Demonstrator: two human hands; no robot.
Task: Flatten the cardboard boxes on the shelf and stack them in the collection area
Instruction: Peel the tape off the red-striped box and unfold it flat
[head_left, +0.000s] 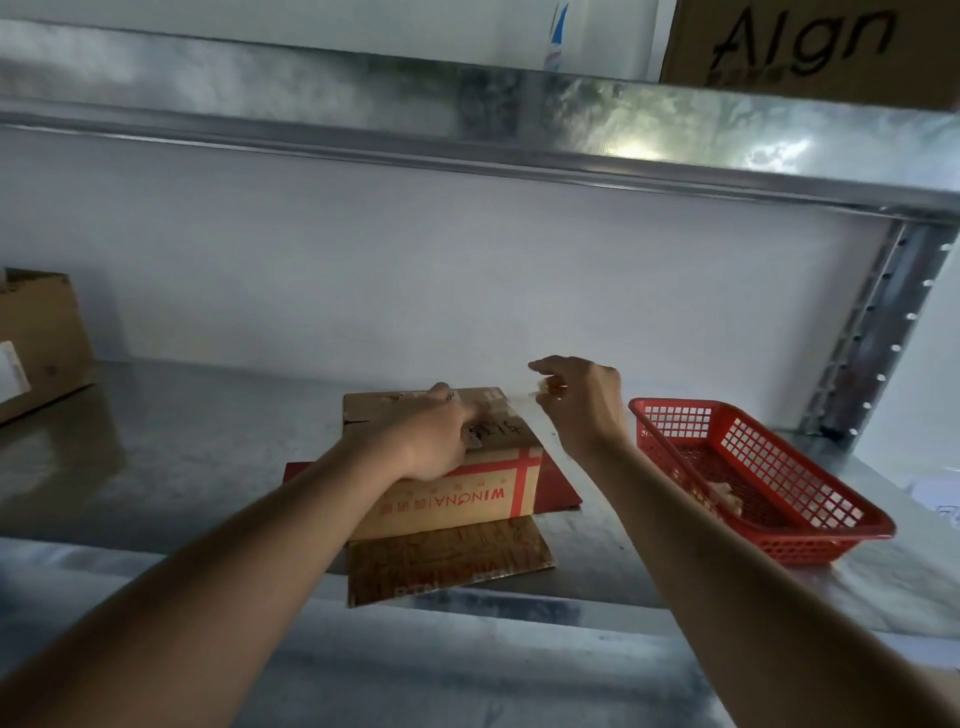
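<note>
Far-left box (36, 338): brown carton on the shelf (208, 447), well apart from the work; pale label on its side, unreadable.
Left hand (431, 439): rests palm-down on top of the small carton, fingers stretched forward and flat, holding it steady.
WINONA box (457, 462): still standing, not flattened; sits mid-shelf on flat cardboard, between the far-left box and the basket.
Flat pieces (452, 566): 1 brown printed sheet pokes toward the shelf edge; a red sheet (558, 486) shows at both sides under the box.
Right hand (582, 402): raised just right of the box, fingers pinching a strip of clear tape (524, 400) that runs back to the box top.
Red basket (753, 478): plastic mesh, right of the box; crumpled scraps inside, likely tape.
Risk 1: tape may tear short or rip the paper face if pulled at a steep angle.
Risk 2: box could skid on the loose sheets beneath if the left hand eases.
Risk 3: sticky tape may cling to the fingers and miss the basket.
Writing: "WINONA" in red, upside down, with small characters beside it; handwritten marks on top, illegible; "Algn"-like lettering on the upper-shelf carton (810, 47).
</note>
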